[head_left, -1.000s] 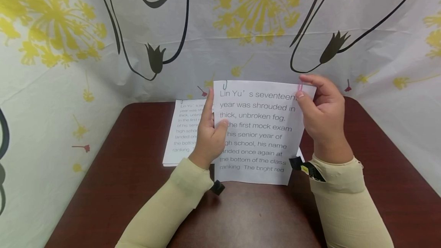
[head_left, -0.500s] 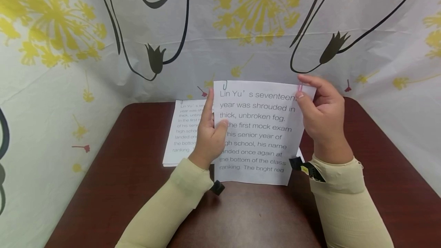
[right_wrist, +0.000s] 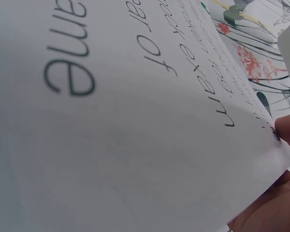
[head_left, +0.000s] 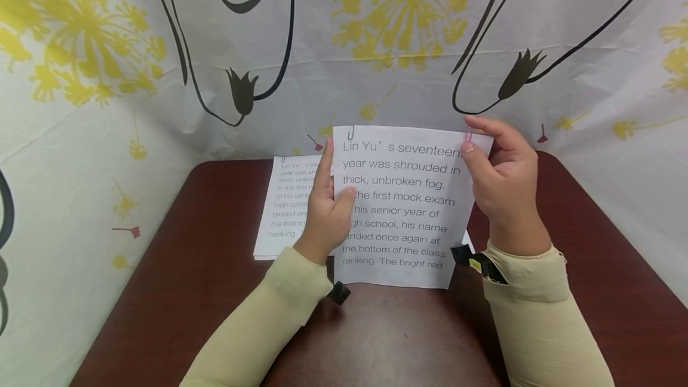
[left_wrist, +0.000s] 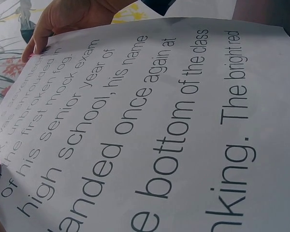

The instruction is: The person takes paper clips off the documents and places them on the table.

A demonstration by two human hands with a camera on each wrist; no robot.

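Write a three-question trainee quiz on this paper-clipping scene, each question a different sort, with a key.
1. True or false: the left hand holds the printed sheet at its left edge.
2. Multiple choice: the pink paper clip at the sheet's top right corner is A) lying on the table, B) pinched by the right hand, C) on the second stack.
3. Fill in: a second stack of printed pages lies flat on the ____ table, to the left of the raised sheet.

Key: 1 true; 2 B; 3 brown. A second, darker clip sits on the sheet's top left corner.
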